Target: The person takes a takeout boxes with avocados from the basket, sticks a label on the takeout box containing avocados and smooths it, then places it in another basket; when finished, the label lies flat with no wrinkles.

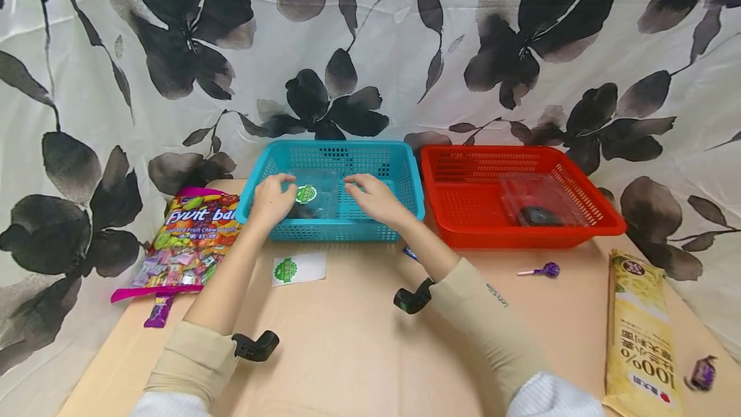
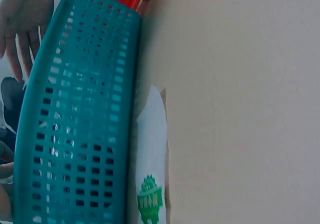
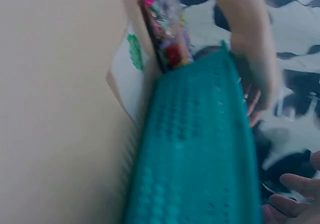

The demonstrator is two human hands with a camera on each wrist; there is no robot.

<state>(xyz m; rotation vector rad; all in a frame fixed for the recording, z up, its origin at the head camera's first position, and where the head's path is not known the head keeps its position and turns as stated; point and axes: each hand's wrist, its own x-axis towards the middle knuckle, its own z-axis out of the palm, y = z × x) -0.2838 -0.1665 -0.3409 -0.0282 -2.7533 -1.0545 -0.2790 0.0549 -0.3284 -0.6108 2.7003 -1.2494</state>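
Note:
A clear plastic box (image 1: 324, 193) with a green round sticker and something dark inside lies in the blue basket (image 1: 341, 231). Over the basket's left side is my left hand (image 1: 274, 201), its loosely bent fingers close to the box's left edge. My right hand (image 1: 373, 198) hovers at the basket's right half with relaxed fingers, apart from the box. In the left wrist view the right hand (image 2: 27, 22) hangs past the basket rim, fingers extended. The right wrist view catches the left hand (image 3: 255, 72) beyond the rim, with nothing gripped.
A red basket (image 1: 463, 237) on the right holds another clear box (image 1: 541, 201). A white card (image 1: 307, 268) with a green print lies in front. Around are a fruit candy bag (image 1: 188, 243), a purple wrapped candy (image 1: 159, 311), a lollipop (image 1: 548, 269) and a yellow pasta bag (image 1: 639, 333).

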